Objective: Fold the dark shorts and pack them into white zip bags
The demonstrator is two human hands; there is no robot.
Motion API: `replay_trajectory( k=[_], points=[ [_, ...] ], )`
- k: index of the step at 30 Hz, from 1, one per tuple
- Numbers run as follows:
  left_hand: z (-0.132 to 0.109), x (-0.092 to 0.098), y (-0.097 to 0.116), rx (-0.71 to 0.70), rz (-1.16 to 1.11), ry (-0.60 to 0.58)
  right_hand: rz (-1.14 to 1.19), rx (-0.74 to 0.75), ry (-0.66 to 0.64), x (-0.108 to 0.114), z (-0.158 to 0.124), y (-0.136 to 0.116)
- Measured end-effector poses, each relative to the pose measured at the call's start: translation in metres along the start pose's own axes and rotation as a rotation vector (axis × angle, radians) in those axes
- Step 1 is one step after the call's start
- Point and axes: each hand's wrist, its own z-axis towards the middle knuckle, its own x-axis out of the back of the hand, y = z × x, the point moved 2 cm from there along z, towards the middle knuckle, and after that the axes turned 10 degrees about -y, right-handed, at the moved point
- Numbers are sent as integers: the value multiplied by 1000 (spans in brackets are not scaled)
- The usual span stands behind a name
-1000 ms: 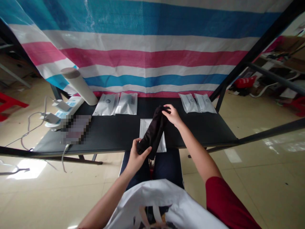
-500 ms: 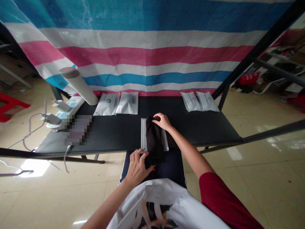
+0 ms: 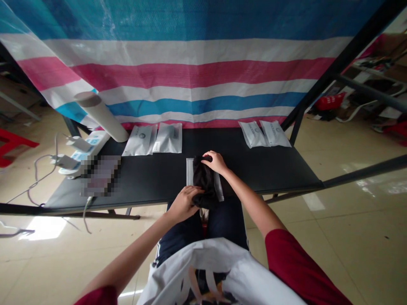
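A piece of soft black fabric (image 3: pixel 205 178) lies lengthwise over a pale plastic bag (image 3: pixel 190 171) at the table's front edge; its exact kind cannot be made out. My right hand (image 3: pixel 216 163) pinches the far end of the fabric between thumb and fingers. At the near end, my left hand (image 3: pixel 183 203) is closed on the fabric, which is bunched and folded there just over the table edge. Most of the bag is covered by the fabric, with its left and right margins showing.
On the black table (image 3: pixel 152 178), pale packets (image 3: pixel 140 140) lie at the back left and more packets (image 3: pixel 254 134) at the back right. A bottle (image 3: pixel 101 116), a power strip (image 3: pixel 85 152) and a blurred-out phone (image 3: pixel 101 176) with a cable occupy the left side. A striped sheet (image 3: pixel 190 72) hangs behind.
My left hand has moved up from beside the fabric's near end and closed on it. That end, which hung lower over the edge, is now lifted and bunched. My right hand keeps its pinch.
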Motion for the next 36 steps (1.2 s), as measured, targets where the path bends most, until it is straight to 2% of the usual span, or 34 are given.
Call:
replay_trajectory(
  k=[2,5,9,13,15,18,19,22,25,27,30,36],
  points=[
    [7,6,-3,138,-125,71,1,7,5,1,0,-1],
    [20,9,-9,290,-303,98,1,5,9,1,-1,-2],
    [43,8,-21,329,-485,169,-13,-37,-5,-1,0,0],
    [61,6,-29,416,-406,175,59,-64,-24,5,4,-2],
    [67,6,-29,472,-315,168,88,-61,67,16,-1,-12],
    [71,7,-27,534,-246,151,22,4,291,36,-26,-41],
    [71,7,-26,542,-239,146,-13,43,295,40,-38,-52],
    [69,7,-23,528,-257,163,-171,154,28,35,-77,-80],
    [66,6,-23,488,-320,206,-324,150,-161,17,-104,-86],
    [65,5,-24,464,-372,223,-369,122,-183,6,-111,-83],
    [63,4,-28,428,-445,257,-399,91,-147,-4,-109,-79],
    [60,4,-39,406,-594,292,-377,25,-128,-6,-95,-83]
  ],
)
